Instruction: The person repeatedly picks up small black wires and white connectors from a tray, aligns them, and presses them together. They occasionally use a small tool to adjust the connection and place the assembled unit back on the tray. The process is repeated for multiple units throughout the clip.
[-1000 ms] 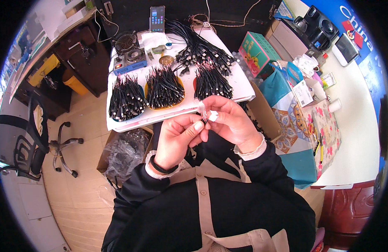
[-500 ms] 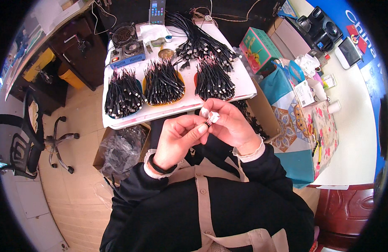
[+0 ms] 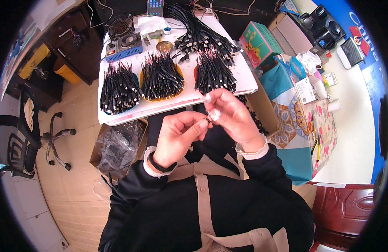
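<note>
In front of my body, my left hand [image 3: 181, 133] is closed, thumb and forefinger pinching a short black cable [image 3: 206, 119] whose thin pale wire ends stick out toward the right. Most of that cable is hidden by the fingers. My right hand [image 3: 238, 119] faces it with forefinger and thumb apart, both tips wrapped in white. Its thumb tip is beside the wire ends; whether they touch I cannot tell. Beyond the hands, bundles of black cables stand on a white table [image 3: 137, 110], among them a left bundle [image 3: 118, 90], a middle bundle [image 3: 162, 77] and a right bundle [image 3: 215, 73].
A blue soldering fume device with a fan [image 3: 124, 48] stands at the table's far left, near a phone [image 3: 155, 7]. Loose cables [image 3: 198, 35] lie at the back. Below left is a box with black plastic bags [image 3: 120, 145]. At right are a green carton [image 3: 259, 44] and a cloth-covered surface [image 3: 286, 155].
My right forefinger and thumb have spread apart from around the wire ends. The left hand keeps its pinch on the cable. The whole view has shifted slightly.
</note>
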{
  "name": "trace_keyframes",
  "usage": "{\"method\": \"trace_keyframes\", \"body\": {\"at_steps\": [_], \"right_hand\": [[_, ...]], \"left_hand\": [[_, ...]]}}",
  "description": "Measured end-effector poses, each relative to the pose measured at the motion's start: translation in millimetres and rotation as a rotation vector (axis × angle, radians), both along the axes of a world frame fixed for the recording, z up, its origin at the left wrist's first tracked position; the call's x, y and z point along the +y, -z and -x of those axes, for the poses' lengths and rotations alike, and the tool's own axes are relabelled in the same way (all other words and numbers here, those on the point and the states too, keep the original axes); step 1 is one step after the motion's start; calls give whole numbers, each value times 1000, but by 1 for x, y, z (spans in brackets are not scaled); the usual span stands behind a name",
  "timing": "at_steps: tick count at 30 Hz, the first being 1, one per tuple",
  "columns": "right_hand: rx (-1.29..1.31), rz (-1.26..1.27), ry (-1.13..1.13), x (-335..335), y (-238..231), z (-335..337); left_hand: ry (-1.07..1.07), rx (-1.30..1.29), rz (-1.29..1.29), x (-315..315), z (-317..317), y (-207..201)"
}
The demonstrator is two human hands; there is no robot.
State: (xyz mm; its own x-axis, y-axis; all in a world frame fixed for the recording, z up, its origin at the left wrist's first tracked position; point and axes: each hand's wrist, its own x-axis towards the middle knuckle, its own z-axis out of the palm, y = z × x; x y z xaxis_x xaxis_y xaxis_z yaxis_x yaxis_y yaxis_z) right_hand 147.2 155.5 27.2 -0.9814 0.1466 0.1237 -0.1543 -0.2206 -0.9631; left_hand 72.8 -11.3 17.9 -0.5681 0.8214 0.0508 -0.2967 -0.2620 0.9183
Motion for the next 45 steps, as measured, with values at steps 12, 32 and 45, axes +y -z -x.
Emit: {"method": "trace_keyframes", "body": {"at_steps": [12, 32, 45], "right_hand": [[17, -783, 212, -8, -17, -15], [433, -1173, 82, 15, -53, -24], [-389, 225, -59, 1, -22, -47]], "left_hand": [[-8, 164, 125, -2, -1, 3], [278, 25, 91, -8, 13, -14], [-288, 1361, 19, -2, -5, -12]]}}
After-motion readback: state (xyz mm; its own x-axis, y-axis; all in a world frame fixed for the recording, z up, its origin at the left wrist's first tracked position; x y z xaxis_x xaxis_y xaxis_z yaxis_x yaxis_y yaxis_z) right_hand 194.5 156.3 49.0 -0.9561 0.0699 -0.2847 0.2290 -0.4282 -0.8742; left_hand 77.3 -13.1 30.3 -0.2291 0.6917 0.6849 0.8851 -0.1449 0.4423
